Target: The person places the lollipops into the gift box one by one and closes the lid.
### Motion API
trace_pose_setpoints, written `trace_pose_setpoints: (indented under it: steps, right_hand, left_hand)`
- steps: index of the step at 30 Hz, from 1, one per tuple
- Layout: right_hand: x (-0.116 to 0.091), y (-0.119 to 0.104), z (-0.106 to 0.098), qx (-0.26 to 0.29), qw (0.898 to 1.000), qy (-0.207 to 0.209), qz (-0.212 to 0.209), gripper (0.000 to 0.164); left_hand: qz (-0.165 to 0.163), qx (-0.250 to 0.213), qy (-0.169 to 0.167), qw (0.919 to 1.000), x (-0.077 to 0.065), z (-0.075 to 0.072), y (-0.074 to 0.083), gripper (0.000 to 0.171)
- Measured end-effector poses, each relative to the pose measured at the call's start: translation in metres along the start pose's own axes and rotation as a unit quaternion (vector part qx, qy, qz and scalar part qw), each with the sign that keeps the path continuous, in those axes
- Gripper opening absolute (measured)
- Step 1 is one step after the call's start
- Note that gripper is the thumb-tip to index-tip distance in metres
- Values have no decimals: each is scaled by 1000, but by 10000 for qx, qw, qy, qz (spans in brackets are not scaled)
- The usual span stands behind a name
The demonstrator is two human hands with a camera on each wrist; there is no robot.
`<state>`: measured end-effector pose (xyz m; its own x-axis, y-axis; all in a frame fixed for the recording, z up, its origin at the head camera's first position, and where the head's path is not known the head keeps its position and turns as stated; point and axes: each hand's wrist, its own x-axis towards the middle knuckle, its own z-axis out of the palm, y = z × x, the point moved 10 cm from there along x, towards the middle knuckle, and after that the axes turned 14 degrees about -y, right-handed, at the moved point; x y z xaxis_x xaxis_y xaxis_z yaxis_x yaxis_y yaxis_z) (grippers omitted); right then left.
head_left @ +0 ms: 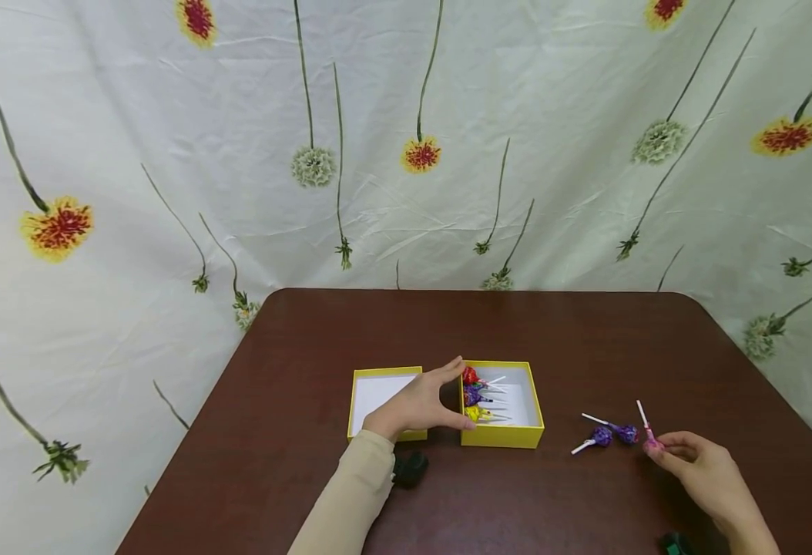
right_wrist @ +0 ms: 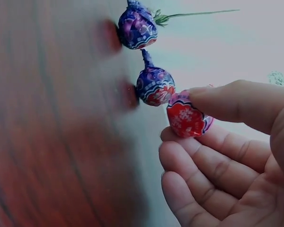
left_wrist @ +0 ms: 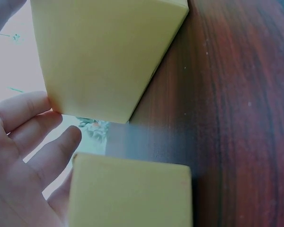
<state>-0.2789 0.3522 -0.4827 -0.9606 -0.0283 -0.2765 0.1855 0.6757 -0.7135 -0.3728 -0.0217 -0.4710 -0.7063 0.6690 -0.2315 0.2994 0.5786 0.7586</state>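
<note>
One pink lollipop (right_wrist: 185,119), head pinched between thumb and fingers of the right hand (head_left: 707,472), just beside two purple lollipops (head_left: 602,437) on the brown worktop (head_left: 517,509). One yellow box (head_left: 501,437), its left end grasped by the left hand (head_left: 420,399), containing red, purple and yellow lollipops (head_left: 472,396); to its left, one white-lined yellow lid (head_left: 377,395).

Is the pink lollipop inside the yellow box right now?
No, the right hand pinches the pink lollipop out to the right, apart from the yellow box.
</note>
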Motion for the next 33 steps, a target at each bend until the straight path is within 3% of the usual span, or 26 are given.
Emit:
trace_pose_setpoints:
  steps: [8,21,27,33]
  right_hand:
    - [-9,-10,-6,150,9986,388,-315,42]
    - [-7,-14,-5,1062,9906,372,-773,33]
    - [-10,-30,-10,1223,9828,669,-1212,23]
    - [-14,-47,-14,1221,9756,925,-1572,27]
  left_hand:
    - [-44,2,-33,10000,-1,1,1,102]
    - [-45,-38,-22,10000,-1,0,1,102]
    - [-73,-14,-11,10000,-1,0,0,102]
    - [-64,-16,2,10000,0,0,0,102]
